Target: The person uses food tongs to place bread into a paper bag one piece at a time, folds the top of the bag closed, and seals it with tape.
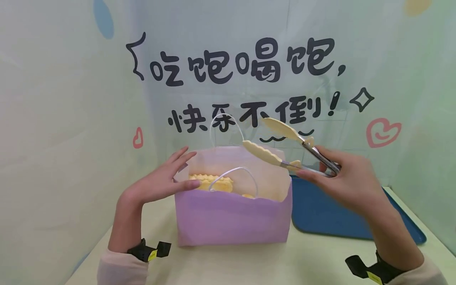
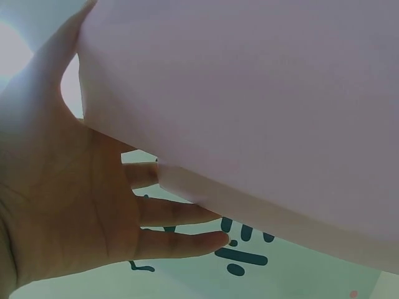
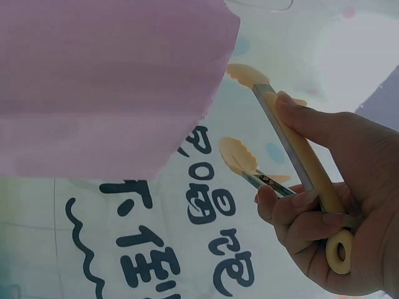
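A purple paper bag (image 1: 233, 219) with thin white handles stands on the table, its mouth gaping upward. Yellow bread-like pieces (image 1: 217, 183), one with a wavy edge, show inside it. At the bag's left top corner is my left hand (image 1: 156, 180), its fingers extended and its thumb over the front rim; in the left wrist view the palm (image 2: 68, 193) lies alongside the bag's side. My right hand (image 1: 350, 184) grips metal tongs (image 1: 320, 156) with cream scalloped tips, held above the bag's right side. The tips are spread apart with nothing between them.
A blue tray (image 1: 331, 213) lies on the pale table (image 1: 228, 265) to the right, partly behind the bag and beneath my right forearm. Behind, a pale green backdrop (image 1: 221, 23) with black lettering closes off the space, and similar walls stand at both sides.
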Demonstrator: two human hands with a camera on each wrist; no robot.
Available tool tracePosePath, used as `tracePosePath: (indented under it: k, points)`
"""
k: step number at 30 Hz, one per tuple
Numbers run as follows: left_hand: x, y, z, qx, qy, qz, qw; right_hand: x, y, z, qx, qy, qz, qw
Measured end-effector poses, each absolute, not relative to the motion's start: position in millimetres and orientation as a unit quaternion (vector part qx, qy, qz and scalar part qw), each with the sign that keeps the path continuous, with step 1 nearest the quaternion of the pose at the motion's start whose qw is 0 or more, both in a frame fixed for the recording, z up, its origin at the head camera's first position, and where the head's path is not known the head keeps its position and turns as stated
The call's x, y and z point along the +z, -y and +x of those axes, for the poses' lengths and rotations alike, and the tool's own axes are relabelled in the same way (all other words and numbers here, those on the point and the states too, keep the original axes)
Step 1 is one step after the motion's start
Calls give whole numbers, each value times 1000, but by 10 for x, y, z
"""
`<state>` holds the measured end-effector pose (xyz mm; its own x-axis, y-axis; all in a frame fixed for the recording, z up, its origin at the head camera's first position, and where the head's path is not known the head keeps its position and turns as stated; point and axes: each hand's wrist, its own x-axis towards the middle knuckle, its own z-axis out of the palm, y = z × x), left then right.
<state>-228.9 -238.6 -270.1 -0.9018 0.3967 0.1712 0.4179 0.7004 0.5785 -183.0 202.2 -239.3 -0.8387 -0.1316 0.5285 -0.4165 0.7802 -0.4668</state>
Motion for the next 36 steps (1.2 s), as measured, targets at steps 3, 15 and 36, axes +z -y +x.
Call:
tracePosePath:
  k: [3, 15, 36]
  points:
    - [-2706, 2385, -2290, -319, 921, -223, 20, -2444, -2218, -1813, 291, 916, 121, 248]
    - [-2687, 2397, -2260, -295, 925, -235, 38, -2723, -2975, -1869, 257, 930, 33, 262]
    - [-2668, 2418, -2231, -318, 915, -246, 38, -3154, -4090, -2103, 144, 968, -50, 201]
